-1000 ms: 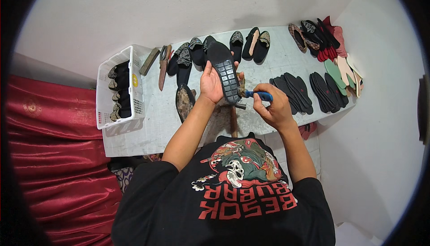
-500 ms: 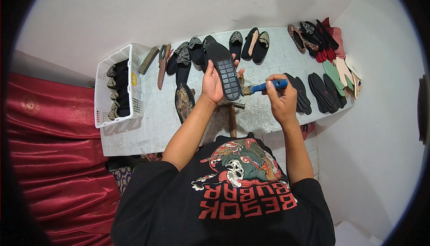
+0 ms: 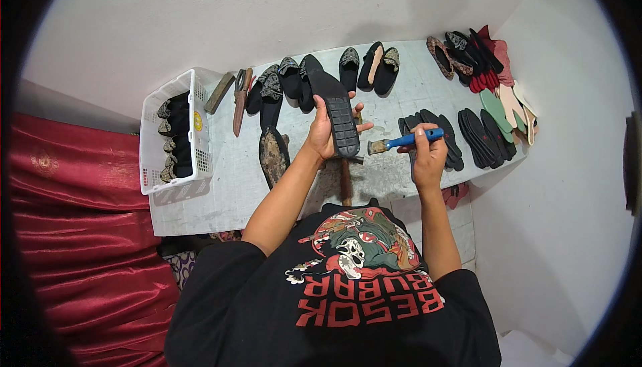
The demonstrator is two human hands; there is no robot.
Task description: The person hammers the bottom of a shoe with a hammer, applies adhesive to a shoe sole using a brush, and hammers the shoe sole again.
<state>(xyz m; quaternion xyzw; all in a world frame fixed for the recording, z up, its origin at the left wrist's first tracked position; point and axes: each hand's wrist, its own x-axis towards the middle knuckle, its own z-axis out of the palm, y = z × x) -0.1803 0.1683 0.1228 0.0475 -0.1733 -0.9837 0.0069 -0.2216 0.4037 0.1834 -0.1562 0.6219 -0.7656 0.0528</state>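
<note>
Over the middle of the table, my left hand (image 3: 322, 134) grips a black shoe (image 3: 343, 123) by its heel half, with the gridded sole turned up. Its thumb lies along one edge, and other fingers stick out past the far edge. To the right, my right hand (image 3: 428, 160) pinches a paintbrush (image 3: 408, 141) by its blue handle. The brush's stained bristles point left, apart from the sole. Below the shoe stands a hammer (image 3: 346, 183) or similar wooden-handled tool, partly hidden. Left of it rests a worn brown shoe-shaped form (image 3: 273, 156).
Black patterned slip-on shoes (image 3: 349, 69) line the table's (image 3: 234, 186) back. At left are a white plastic basket (image 3: 204, 146) of shoes, scissors (image 3: 241, 81) and a sheathed-looking knife (image 3: 239, 116). Black soles (image 3: 478, 140), green and beige insoles (image 3: 495, 109) and more shoes (image 3: 441, 58) lie right.
My right hand has drawn the paintbrush rightward, away from the sole's edge. The shoe in my left hand has tilted and shifted slightly down.
</note>
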